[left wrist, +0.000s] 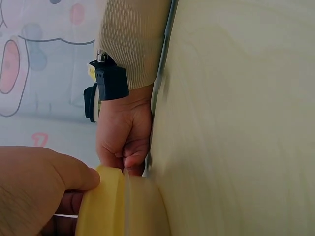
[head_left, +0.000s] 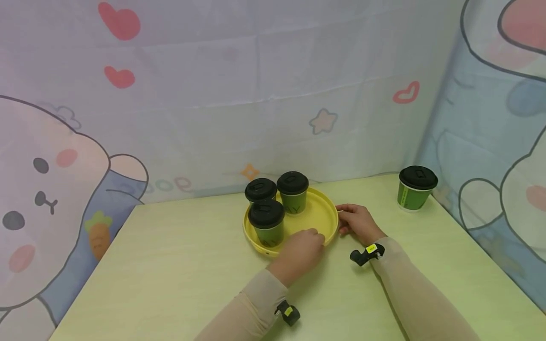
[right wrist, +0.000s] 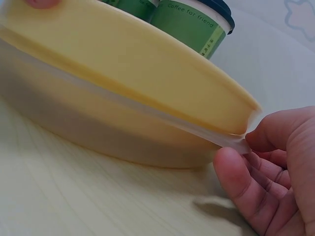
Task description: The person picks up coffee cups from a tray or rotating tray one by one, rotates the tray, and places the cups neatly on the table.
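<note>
A round yellow tray (head_left: 319, 213) stands on the table and carries three green paper cups with black lids: a front cup (head_left: 269, 233), a back right cup (head_left: 294, 201) and a back left cup (head_left: 260, 189). My left hand (head_left: 300, 251) grips the tray's near rim, its thumb lying on the yellow edge (left wrist: 106, 196) in the left wrist view. At the right side, my right hand (head_left: 358, 222) pinches the edge between thumb and fingers (right wrist: 232, 169). Below the yellow wall (right wrist: 147, 69) runs a paler band, seen in the right wrist view.
Another green cup (head_left: 413, 196) with a black lid stands apart at the table's back right corner. The pale wooden table (head_left: 179, 265) meets a printed cloth backdrop (head_left: 204, 118) behind and a second cloth on the right. Each wrist wears a small black camera.
</note>
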The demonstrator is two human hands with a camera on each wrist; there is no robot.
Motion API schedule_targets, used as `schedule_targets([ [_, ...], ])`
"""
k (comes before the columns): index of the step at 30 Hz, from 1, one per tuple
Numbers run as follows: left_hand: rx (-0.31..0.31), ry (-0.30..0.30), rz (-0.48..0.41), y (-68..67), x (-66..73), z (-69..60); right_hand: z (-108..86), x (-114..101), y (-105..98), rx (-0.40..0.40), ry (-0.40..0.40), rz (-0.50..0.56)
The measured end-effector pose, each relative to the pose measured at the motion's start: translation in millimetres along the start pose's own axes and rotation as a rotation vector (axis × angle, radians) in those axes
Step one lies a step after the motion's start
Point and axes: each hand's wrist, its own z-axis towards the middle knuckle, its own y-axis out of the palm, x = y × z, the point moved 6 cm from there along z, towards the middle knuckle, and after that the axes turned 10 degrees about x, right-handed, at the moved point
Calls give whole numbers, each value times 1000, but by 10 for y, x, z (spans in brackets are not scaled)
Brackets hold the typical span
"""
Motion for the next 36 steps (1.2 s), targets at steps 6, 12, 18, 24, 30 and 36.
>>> schedule_targets([
  [6,53,74,-52,-56,-72,-78,-101,-165,15,-27,-6,16],
  [12,77,183,-64,-110,-118,-155,-188,-269,15,-37,-1,41],
  [18,68,261,-58,-135,-181,-232,-180,-256,5,-33,3,39],
  [24,68,293,-99,-174,-286,-330,-56,-102,-8,-21,7,46],
  [30,89,315,-97,-205,-356,-394,-3,-20,-17,-1,0,18],
  [36,280,394,-80,-526,-374,-478,-11,-8,3,-1,2,15],
])
